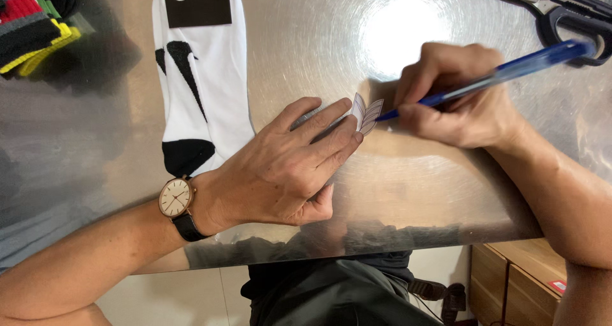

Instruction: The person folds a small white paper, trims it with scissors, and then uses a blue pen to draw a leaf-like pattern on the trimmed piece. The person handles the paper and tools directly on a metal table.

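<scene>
**A:** What do I have at the left edge of the table?

**B:** At the far left corner I see a pile of striped knitted fabric in black, red, grey and yellow (29, 29). Next along the brushed, shiny metal table (414, 192) lies a white sock with black patches and a black band at its top (201, 77), running from the far edge toward the near edge.

**A:** And my left hand?

**B:** My left hand (287, 170), with a round pale-faced wristwatch on a black strap (176, 201) on its wrist, lies flat with fingers stretched out, just beside the sock's lower end. Its fingertips press down a small piece of white paper with dark drawn lines (366, 114), near the table's middle.

**A:** The right hand?

**B:** My right hand (456, 96) is closed around a blue plastic ballpoint pen (491, 80), its tip touching the paper's right edge.

**A:** Anything further right?

**B:** At the far right corner rest scissors with steel blades and black handles (554, 4), well apart from the paper. Under the table's near right edge, a light wooden drawer cabinet (516, 281) shows.
</scene>
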`<control>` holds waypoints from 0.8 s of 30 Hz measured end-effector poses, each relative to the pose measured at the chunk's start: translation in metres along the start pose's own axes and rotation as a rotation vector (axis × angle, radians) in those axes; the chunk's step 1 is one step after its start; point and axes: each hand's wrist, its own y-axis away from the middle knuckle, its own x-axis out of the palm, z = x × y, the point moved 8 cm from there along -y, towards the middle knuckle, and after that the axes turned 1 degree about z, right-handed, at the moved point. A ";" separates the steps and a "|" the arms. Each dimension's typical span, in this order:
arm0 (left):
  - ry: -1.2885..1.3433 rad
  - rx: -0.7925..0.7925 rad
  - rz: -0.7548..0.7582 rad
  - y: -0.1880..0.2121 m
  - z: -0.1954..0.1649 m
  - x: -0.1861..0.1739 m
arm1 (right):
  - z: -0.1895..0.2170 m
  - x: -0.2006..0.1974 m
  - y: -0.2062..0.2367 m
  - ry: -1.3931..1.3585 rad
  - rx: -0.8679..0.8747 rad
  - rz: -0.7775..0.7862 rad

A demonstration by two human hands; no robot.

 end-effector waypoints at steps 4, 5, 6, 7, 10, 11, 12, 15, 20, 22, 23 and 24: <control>-0.034 0.007 0.003 0.001 0.000 0.000 | 0.003 -0.004 0.005 0.007 0.050 -0.067; -0.041 0.009 0.004 0.001 -0.001 0.001 | 0.004 -0.001 0.005 0.025 0.052 -0.039; -0.048 0.012 0.006 0.000 -0.001 0.001 | 0.004 0.004 0.004 0.041 0.056 -0.011; -0.055 0.013 0.008 0.000 -0.001 0.002 | 0.004 0.008 0.003 0.057 0.059 0.018; -0.061 0.013 0.006 0.001 -0.002 0.002 | 0.004 0.012 0.001 0.095 0.093 0.024; -0.062 0.015 0.001 0.001 -0.002 0.002 | 0.005 0.013 0.001 0.097 0.099 0.025; -0.063 0.015 -0.004 0.000 -0.002 0.001 | 0.005 0.013 0.001 0.099 0.104 0.027; -0.050 0.013 -0.020 0.000 -0.002 0.000 | 0.005 0.014 0.001 0.108 0.110 0.030; -0.024 0.014 -0.014 0.000 -0.002 0.002 | 0.002 0.015 0.000 0.124 0.114 0.040; -0.017 0.012 -0.008 0.000 -0.001 0.002 | 0.001 0.014 -0.001 0.145 0.131 0.033; -0.018 0.013 -0.009 0.000 -0.001 0.002 | 0.001 0.013 -0.001 0.144 0.128 0.027; -0.020 0.015 -0.010 0.001 -0.001 0.001 | 0.001 0.013 -0.001 0.142 0.125 0.020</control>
